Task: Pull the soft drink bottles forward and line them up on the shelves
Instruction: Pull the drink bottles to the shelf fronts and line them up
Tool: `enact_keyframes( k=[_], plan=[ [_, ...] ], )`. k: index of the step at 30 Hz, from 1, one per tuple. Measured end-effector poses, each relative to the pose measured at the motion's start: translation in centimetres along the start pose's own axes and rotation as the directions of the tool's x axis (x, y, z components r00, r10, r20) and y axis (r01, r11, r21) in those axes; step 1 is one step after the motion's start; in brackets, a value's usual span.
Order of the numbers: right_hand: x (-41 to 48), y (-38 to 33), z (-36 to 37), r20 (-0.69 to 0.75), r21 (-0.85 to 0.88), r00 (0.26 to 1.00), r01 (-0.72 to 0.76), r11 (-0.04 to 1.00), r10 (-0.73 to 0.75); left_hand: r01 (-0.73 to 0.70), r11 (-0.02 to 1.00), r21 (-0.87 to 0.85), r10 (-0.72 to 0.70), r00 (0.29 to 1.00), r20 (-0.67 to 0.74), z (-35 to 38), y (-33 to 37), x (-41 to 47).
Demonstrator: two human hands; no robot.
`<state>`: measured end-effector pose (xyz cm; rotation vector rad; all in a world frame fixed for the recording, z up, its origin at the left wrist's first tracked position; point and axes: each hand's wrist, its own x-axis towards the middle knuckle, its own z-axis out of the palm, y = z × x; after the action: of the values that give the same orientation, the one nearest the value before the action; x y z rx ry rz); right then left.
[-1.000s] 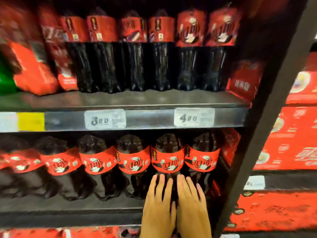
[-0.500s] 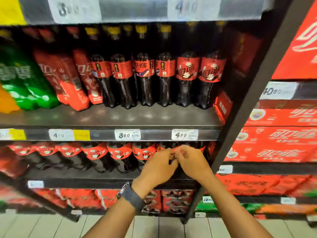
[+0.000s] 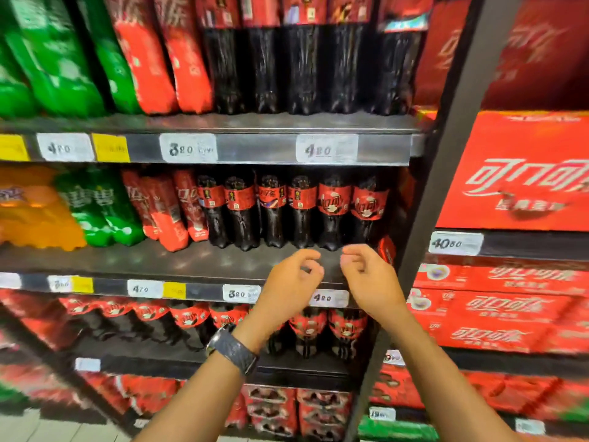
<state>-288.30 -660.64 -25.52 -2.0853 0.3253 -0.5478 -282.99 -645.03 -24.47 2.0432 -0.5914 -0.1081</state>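
Observation:
Several dark cola bottles [image 3: 287,212] with red labels stand set back on the middle shelf [image 3: 178,260]. More cola bottles [image 3: 306,327] stand on the shelf below, near its front edge. My left hand [image 3: 288,279], with a dark watch on its wrist, hovers in front of the middle shelf's edge, fingers loosely curled, holding nothing. Beside it, my right hand [image 3: 366,272] hangs the same way, empty. Both hands sit just below and in front of the two rightmost bottles [image 3: 347,212], without touching them.
Red, green and orange bottle packs [image 3: 95,208] fill the shelf's left part. A dark upright post [image 3: 439,186] bounds the shelving on the right, with red drink cartons [image 3: 516,186] beyond it. Price tags [image 3: 328,298] line the shelf edges. Another bottle row [image 3: 302,65] stands above.
My hands have come up from the lower shelf's bottles to the middle shelf's edge and moved slightly apart. The view has tilted upward and closer.

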Motion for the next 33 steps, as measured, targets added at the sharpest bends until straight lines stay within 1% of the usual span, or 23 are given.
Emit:
enact_keyframes(
  k=[3, 6, 9, 11, 12, 15, 17, 19, 21, 25, 29, 33],
  plan=[
    [0.8, -0.1, -0.4, -0.026, 0.041, 0.999, -0.047, 0.998, 0.048, -0.005, 1.0, -0.027, 0.004, 0.999, -0.035, -0.6, 0.4, 0.1],
    [1.2, -0.1, -0.7, -0.028, 0.074, 0.996, -0.088, 0.993, 0.09, -0.022, 1.0, -0.014, 0.02, 0.997, -0.076, -1.4, 1.0, 0.8],
    [1.8, -0.1, -0.6, -0.037, 0.071, 0.993, -0.109, 0.992, 0.112, -0.05, 0.999, 0.0, 0.049, 0.994, -0.099, -1.9, 1.8, 2.4],
    [2.3, -0.2, -0.5, -0.054, 0.077, 0.99, -0.124, 0.989, 0.128, -0.071, 0.997, 0.009, 0.072, 0.995, -0.066, -1.5, 2.1, 3.9],
    [2.3, -0.2, -0.2, -0.049, 0.083, 0.989, -0.138, 0.987, 0.143, -0.061, 0.998, 0.005, 0.061, 0.996, -0.057, -1.2, 1.9, 4.0],
    [3.1, -0.2, 0.3, -0.114, 0.125, 0.973, -0.186, 0.974, 0.201, -0.055, 0.998, 0.032, 0.054, 0.998, 0.032, 0.0, 1.4, 6.1],
    [3.4, -0.3, 0.4, -0.136, 0.145, 0.962, -0.216, 0.966, 0.235, -0.034, 0.998, 0.052, 0.032, 0.999, 0.037, 0.7, 0.8, 6.7],
    [3.6, 0.3, 0.8, -0.17, 0.158, 0.947, -0.247, 0.956, 0.273, 0.014, 0.999, 0.031, -0.015, 0.999, 0.05, 1.6, 0.1, 7.4],
    [3.6, 0.4, 1.2, -0.186, 0.17, 0.943, -0.247, 0.954, 0.277, 0.053, 0.998, -0.016, -0.052, 0.997, 0.054, 2.3, -0.8, 7.6],
    [4.1, 0.7, 1.9, -0.182, 0.195, 0.933, -0.275, 0.941, 0.311, 0.117, 0.987, -0.114, -0.111, 0.992, 0.063, 3.3, -1.0, 8.1],
    [4.6, 0.7, 2.1, -0.168, 0.204, 0.934, -0.28, 0.938, 0.315, 0.116, 0.977, -0.179, -0.106, 0.992, 0.062, 4.1, -0.8, 8.1],
    [5.3, 1.0, 2.1, -0.192, 0.199, 0.927, -0.285, 0.938, 0.322, 0.125, 0.964, -0.236, -0.104, 0.989, 0.103, 4.6, -0.8, 8.2]
  ],
)
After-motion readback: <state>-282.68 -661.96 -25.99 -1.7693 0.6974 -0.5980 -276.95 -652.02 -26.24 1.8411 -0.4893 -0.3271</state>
